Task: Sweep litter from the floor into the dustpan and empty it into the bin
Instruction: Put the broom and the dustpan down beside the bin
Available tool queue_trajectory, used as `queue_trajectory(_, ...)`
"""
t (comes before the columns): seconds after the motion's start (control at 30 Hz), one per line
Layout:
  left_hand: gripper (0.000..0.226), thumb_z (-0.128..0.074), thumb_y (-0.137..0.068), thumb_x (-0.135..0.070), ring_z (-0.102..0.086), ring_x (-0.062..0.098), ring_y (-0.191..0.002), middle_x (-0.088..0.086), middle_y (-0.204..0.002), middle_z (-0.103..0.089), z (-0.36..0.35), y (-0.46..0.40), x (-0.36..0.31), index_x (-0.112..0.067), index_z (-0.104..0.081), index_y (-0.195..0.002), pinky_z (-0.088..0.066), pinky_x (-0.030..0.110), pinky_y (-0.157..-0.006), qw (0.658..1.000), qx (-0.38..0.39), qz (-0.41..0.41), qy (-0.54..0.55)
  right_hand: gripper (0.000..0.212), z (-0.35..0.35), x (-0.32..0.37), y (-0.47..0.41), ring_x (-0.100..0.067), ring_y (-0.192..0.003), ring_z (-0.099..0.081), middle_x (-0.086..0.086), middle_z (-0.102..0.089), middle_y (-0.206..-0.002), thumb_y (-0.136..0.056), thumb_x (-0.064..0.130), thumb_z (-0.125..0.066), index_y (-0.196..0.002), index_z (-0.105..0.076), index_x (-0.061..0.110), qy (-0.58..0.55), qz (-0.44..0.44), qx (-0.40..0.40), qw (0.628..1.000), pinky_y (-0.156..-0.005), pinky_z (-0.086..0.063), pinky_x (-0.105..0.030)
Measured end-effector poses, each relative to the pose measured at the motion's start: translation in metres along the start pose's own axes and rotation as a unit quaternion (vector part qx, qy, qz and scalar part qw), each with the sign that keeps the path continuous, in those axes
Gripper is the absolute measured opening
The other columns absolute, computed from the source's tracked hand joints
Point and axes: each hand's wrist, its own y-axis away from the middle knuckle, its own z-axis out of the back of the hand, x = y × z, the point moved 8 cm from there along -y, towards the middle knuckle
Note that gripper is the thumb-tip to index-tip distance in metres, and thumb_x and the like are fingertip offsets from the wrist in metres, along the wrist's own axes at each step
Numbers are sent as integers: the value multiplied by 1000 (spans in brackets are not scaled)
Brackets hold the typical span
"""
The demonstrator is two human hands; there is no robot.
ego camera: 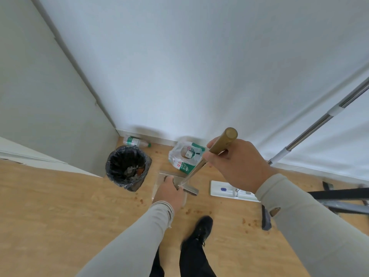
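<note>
Beside the bin (127,168), left hand (169,191) gripping the dustpan (159,180) — right hand (237,164) raised, clamped on the broom handle (221,143).

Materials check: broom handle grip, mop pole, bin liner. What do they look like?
Broom handle, gripped by the right hand: top looks like brown wood or wood-look plastic, matte with a flat cut end; lower down it turns shiny, likely metal.
Mop pole: polished metal, mirror-like streaks, with white plastic-looking collars.
Bin liner: thin black plastic film, glossy and wrinkled, folded over the rim.
</note>
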Motion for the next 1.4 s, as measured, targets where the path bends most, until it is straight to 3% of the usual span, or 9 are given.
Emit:
queue_trajectory(0.17,49,-53,-102,-28,-60,27,-122,3,-136,-62,0,3,9,-21,-43,-150,-50,41,-104,1000,-15,4,-3,19,6,1,-3,-11,-84,-65,9,-72,-92,-97,41,-61,-107,-71,28,-5,3,-5,1000,-80,-48,-23)
queue_trajectory(0.47,57,-56,-100,-32,-56,25,-131,2,-145,-56,-11,11,21,-22,-38,-154,-47,40,-109,1000,14,-2,5,22,-2,7,-2,-17,-91,-68,5,-75,-99,-97,38,-63,-113,-71,25,-22,3,-5,1000,-92,-52,-30)
queue_trajectory(0.67,70,-62,-96,-38,-51,19,-135,-4,-155,-43,-6,17,26,-27,-29,-158,-43,38,-112,998,16,-48,25,17,-13,18,4,-4,-70,-59,18,-64,-76,-97,39,-61,-105,-71,28,1,26,11,1000,-75,-46,-22)
queue_trajectory(0.9,69,-53,-102,-35,-53,18,-132,-9,-159,-34,-8,23,22,-39,-13,-159,-49,39,-107,992,11,-125,9,25,-30,23,23,-6,-70,-64,6,-72,-74,-95,47,-57,-93,-71,25,26,56,35,997,-76,-54,-31)
queue_trajectory(1.0,66,-50,-103,-37,-46,17,-139,-11,-161,-32,-10,22,19,-41,-15,-158,-45,41,-112,990,15,-141,6,7,-33,23,32,1,-72,-60,17,-71,-91,-92,47,-58,-92,-64,43,12,65,32,997,-74,-47,-19)
queue_trajectory(1.13,60,-52,-103,-36,-47,13,-137,-14,-154,-40,-9,21,16,-41,-24,-156,-45,38,-112,989,14,-147,18,10,-43,20,37,4,-75,-60,21,-70,-101,-91,46,-61,-95,-71,43,13,70,35,997,-73,-46,-16)
queue_trajectory(1.4,48,-55,-100,-36,-57,13,-121,-15,-138,-52,-7,17,20,-40,-37,-145,-53,40,-103,989,5,-144,26,9,-59,20,38,8,-79,-62,24,-70,-93,-93,41,-65,-90,-63,49,5,72,46,996,-68,-40,-7)
